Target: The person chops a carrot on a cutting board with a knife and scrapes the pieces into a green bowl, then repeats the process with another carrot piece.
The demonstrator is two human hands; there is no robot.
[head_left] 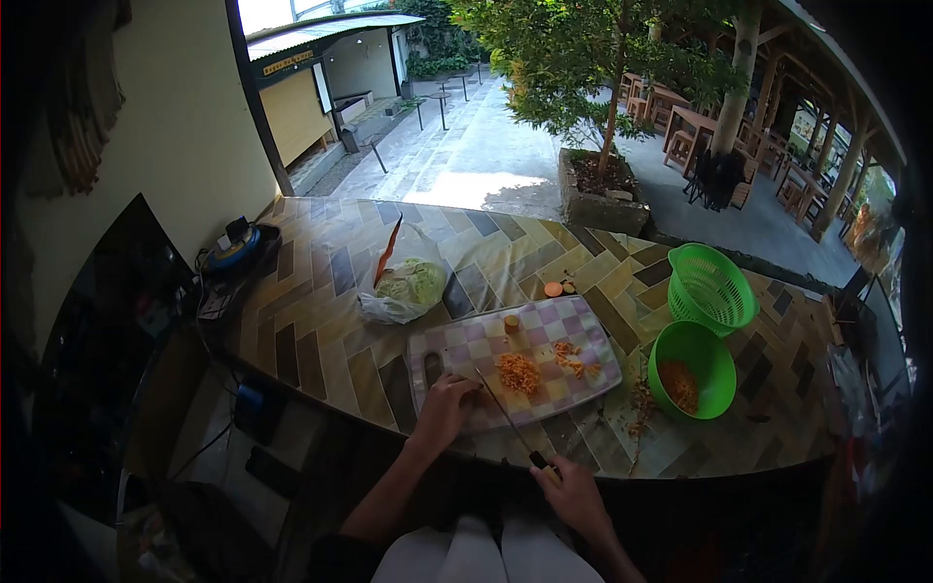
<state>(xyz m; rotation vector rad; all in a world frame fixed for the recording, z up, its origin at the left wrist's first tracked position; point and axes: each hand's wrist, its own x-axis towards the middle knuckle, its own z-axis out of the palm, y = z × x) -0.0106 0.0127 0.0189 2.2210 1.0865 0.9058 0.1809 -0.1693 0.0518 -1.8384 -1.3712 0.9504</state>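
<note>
My right hand [571, 494] is wrapped round the handle of a knife [506, 420], whose blade points up and left over the near part of the checkered cutting board [457, 352]. At the board's left near side rests my left hand [451, 400], its fingers bent; anything under them is too small to tell. Just beyond the blade lies a pile of chopped orange pieces [519, 373]. More orange pieces [575, 360] are scattered to its right, and a short orange chunk [511, 325] stands near the board's far edge.
Right of the board are a green bowl [717, 374] with orange shreds inside and a green colander [711, 282]. A cabbage in a plastic bag [412, 284] lies beyond the board at left, beside a thin orange-red strip [389, 250]. Peelings [641, 408] lie near the bowl.
</note>
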